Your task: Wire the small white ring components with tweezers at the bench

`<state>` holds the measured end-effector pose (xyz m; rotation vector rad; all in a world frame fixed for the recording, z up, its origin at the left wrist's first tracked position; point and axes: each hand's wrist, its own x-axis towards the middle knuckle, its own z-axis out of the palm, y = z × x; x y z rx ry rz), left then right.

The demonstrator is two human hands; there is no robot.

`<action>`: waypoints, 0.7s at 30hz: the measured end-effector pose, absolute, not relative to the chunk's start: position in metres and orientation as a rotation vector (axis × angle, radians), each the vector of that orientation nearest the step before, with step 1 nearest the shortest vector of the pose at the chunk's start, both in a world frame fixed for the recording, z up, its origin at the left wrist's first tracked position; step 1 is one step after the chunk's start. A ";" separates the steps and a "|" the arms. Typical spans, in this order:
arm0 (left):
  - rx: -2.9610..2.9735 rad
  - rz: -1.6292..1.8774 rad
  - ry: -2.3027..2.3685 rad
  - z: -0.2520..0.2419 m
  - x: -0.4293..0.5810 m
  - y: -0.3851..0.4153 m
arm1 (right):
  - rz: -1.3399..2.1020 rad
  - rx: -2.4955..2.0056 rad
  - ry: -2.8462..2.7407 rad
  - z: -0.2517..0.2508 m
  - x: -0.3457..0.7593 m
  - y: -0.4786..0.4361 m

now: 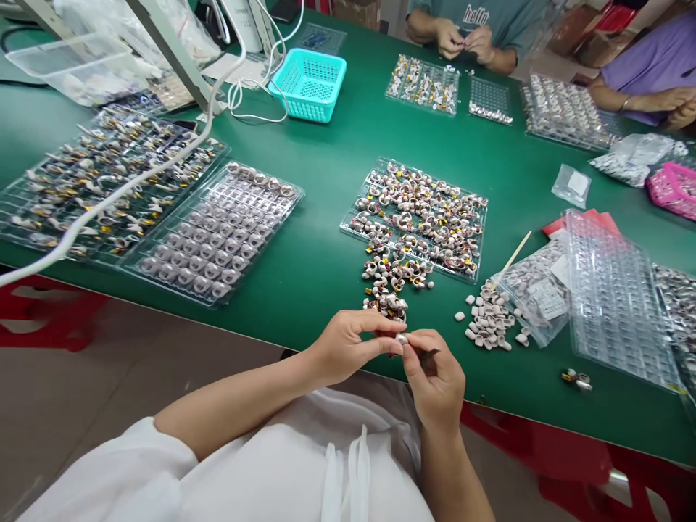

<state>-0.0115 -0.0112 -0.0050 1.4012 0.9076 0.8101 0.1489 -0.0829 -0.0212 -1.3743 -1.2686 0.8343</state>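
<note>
At the table's front edge, my left hand [348, 349] pinches a small shiny whitish shell part [401, 338] between thumb and fingertips. The thumb and index finger of my right hand [439, 380] meet the same part from the other side. A dark, thin pointed tool [431, 355], perhaps tweezers, is tucked in the right fingers; most of it is hidden. Just beyond my hands lies a loose pile of small parts with yellow and dark red bits [399, 272]. To the right of them is a heap of pale oval caps [491, 319].
Behind the pile sits a clear tray of similar parts [380, 168]. Two more filled trays [296, 194] stand left, under a white cable [135, 181]. A turquoise basket [309, 109] is farther back. Right are an empty-looking clear tray [614, 304] and plastic bags. Two people work opposite.
</note>
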 end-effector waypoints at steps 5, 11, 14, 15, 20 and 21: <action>1.306 0.761 0.958 -0.002 -0.012 -0.015 | 0.910 -1.457 -1.264 -0.016 0.152 -0.084; 1.318 0.831 0.898 -0.001 -0.012 -0.015 | 0.943 -1.398 -1.258 -0.014 0.153 -0.083; 1.304 0.844 0.866 -0.003 -0.012 -0.016 | 0.952 -1.350 -1.177 -0.017 0.151 -0.083; 1.306 0.848 0.861 -0.003 -0.012 -0.016 | 0.948 -1.341 -1.170 -0.018 0.150 -0.083; 1.295 0.879 0.862 -0.006 -0.011 -0.018 | 0.825 -1.323 -1.290 -0.020 0.150 -0.085; 1.285 0.890 0.863 -0.007 -0.011 -0.018 | 0.778 -1.318 -1.325 -0.020 0.151 -0.084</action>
